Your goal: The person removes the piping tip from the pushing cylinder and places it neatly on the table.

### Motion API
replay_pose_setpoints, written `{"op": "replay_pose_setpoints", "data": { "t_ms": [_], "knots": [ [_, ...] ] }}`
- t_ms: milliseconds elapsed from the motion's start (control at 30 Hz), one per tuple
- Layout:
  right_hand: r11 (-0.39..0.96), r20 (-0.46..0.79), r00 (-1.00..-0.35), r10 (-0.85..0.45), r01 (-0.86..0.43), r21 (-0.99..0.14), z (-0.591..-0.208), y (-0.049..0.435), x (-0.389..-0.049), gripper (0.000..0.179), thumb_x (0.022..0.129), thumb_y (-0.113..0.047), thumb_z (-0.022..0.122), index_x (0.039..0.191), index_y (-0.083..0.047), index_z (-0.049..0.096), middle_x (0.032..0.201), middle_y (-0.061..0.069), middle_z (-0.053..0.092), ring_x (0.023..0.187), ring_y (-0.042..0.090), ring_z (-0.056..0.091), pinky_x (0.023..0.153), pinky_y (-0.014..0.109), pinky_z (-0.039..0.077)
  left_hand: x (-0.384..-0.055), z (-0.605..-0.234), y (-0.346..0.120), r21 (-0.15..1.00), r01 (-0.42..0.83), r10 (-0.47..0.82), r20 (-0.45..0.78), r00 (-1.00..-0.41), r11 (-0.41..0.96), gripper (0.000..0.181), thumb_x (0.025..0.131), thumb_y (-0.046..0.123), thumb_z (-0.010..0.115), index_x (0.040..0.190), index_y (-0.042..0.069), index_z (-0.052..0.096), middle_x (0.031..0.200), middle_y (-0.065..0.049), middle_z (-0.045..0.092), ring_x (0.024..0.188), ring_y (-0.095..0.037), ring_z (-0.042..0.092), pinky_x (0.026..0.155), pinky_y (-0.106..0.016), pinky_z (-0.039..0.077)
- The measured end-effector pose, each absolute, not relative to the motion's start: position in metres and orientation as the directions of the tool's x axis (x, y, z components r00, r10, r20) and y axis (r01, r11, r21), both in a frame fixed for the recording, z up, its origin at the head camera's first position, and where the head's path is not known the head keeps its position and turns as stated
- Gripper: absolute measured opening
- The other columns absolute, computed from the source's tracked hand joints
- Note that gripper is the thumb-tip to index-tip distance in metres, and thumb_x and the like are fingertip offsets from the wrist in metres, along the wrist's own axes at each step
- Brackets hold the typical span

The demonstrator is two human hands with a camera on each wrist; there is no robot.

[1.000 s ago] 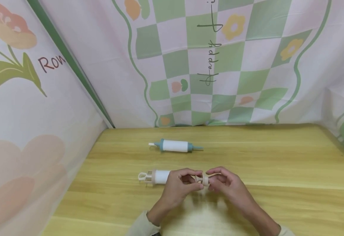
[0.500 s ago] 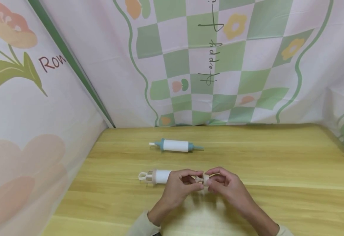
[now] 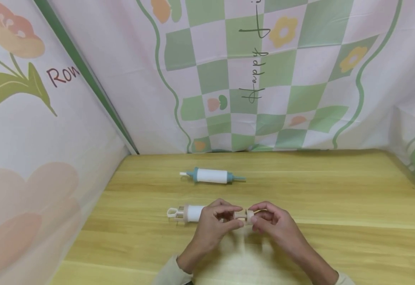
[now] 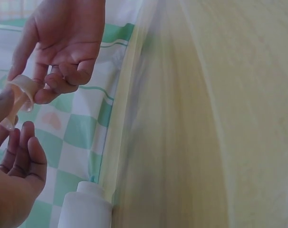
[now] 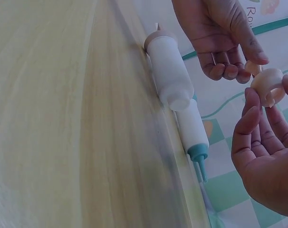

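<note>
A small beige plastic ring cap (image 3: 250, 216) is between the fingertips of my right hand (image 3: 276, 223). From its left side sticks a beige stem piece (image 3: 241, 216), pinched by the thumb and fingers of my left hand (image 3: 211, 225). The right wrist view shows the ring (image 5: 267, 83) tilted, with the stem running through it; the two parts touch. Just behind the left hand lies a syringe-like tube (image 3: 194, 213) with a white barrel, beige collar and looped plunger handle. Its right end is hidden by that hand in the head view, but shows as a bare white neck in the right wrist view.
A second white syringe-like tube (image 3: 212, 176) with teal ends and a thin teal nozzle lies farther back on the wooden table (image 3: 318, 190). Patterned cloth (image 3: 243, 79) hangs behind the table and along its left side.
My right fingertips have moved onto the ring. The left hand has shifted slightly left, its fingers raised a little, and the stem piece has turned. Both tubes stay in place.
</note>
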State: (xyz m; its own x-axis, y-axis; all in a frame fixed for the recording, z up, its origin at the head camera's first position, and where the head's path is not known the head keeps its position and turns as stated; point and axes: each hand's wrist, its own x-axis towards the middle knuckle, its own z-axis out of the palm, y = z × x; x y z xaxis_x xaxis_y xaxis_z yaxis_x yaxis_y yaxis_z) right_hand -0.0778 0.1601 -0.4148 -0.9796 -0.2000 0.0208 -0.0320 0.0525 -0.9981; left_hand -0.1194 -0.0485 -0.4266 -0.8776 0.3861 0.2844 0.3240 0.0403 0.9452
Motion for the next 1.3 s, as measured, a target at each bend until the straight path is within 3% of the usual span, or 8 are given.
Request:
{"op": "replay_pose_setpoints", "data": {
  "t_ms": [733,1000,1200,1300],
  "knots": [
    [0.068,0.087,-0.984,-0.159,-0.099,-0.993,-0.419,0.172,-0.077,0.031,0.097,-0.008,0.065,0.124,0.005,0.057,0.106,0.02,0.067,0.09,0.032,0.067,0.078,0.038,0.059,-0.12,-0.427,-0.045,0.947,0.316,0.377,0.269,-0.886,0.066,0.025,0.077,0.003,0.085,0.095,0.001,0.068,0.089,-0.019,0.067,0.072,-0.009,0.062,0.068,-0.027,0.056],
    [0.127,0.076,-0.991,-0.109,-0.09,-0.988,-0.418,0.185,-0.077,0.033,0.096,-0.012,0.067,0.125,0.001,0.06,0.111,0.021,0.063,0.095,0.032,0.067,0.08,0.039,0.059,-0.123,-0.427,-0.043,0.941,0.32,0.383,0.258,-0.887,0.109,0.025,0.075,0.004,0.087,0.093,0.002,0.07,0.085,-0.017,0.069,0.071,-0.009,0.063,0.069,-0.035,0.059],
    [0.218,0.08,-0.994,-0.073,-0.095,-0.971,-0.417,0.194,-0.076,0.034,0.097,-0.018,0.067,0.127,-0.002,0.061,0.114,0.016,0.064,0.096,0.025,0.067,0.08,0.036,0.058,-0.124,-0.427,-0.041,0.937,0.324,0.392,0.252,-0.885,0.129,0.026,0.074,0.001,0.087,0.093,-0.001,0.069,0.084,-0.015,0.069,0.07,-0.008,0.063,0.066,-0.031,0.059],
    [0.284,0.072,-0.996,-0.06,-0.086,-0.955,-0.415,0.199,-0.076,0.035,0.098,-0.023,0.066,0.129,-0.005,0.062,0.118,0.012,0.064,0.097,0.026,0.067,0.078,0.034,0.057,-0.125,-0.426,-0.041,0.93,0.333,0.405,0.248,-0.88,0.155,0.026,0.074,0.002,0.087,0.092,0.0,0.068,0.081,-0.008,0.07,0.069,-0.006,0.064,0.065,-0.028,0.059]
  ]
}}
